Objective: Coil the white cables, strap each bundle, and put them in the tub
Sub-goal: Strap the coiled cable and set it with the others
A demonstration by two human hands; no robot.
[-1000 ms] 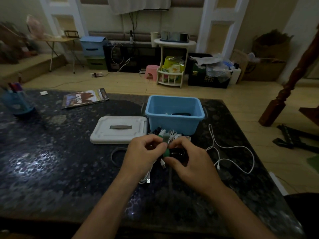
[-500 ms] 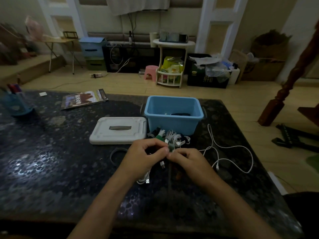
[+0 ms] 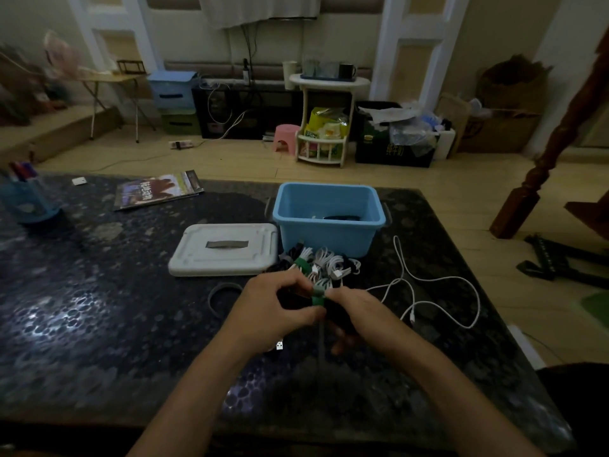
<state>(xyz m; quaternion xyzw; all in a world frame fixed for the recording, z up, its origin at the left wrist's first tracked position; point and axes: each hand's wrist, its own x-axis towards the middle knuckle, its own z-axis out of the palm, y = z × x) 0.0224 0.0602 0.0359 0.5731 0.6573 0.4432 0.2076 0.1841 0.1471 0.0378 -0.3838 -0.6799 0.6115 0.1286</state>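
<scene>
A green strap [image 3: 318, 300] was pinched between the fingers [image 3: 304, 285] of the left hand [image 3: 280, 306] and those of the right hand [image 3: 357, 311], both sets curled narrow around it. A dark bundle [image 3: 339, 316] was held under the strap, mostly hidden by the right hand (cable colour there could not be told). A white plug end [image 3: 279, 345] was seen hanging just below the left fingers.

Just beyond the fingers, a pile of coiled white cables [image 3: 324, 263] was lying on the tabletop [image 3: 99, 308], some with green straps, mixed with darker ones. The pile was touching or nearly touching the front wall of the blue tub [image 3: 329, 237]. A dark item was visible on the tub floor; it could not be identified.

To the right of the right fingers, one loose white cable [image 3: 438, 291] was spread uncoiled on the tabletop, near the hand but apart from it.

Beyond and to the left of the left fingers, the white lid [image 3: 224, 249] was lying flat, just beside the tub. A dark ring [image 3: 219, 296] was lying just left of the left hand. Well to the far left, a magazine [image 3: 158, 192] and a blue pen cup [image 3: 24, 201] were noted.
</scene>
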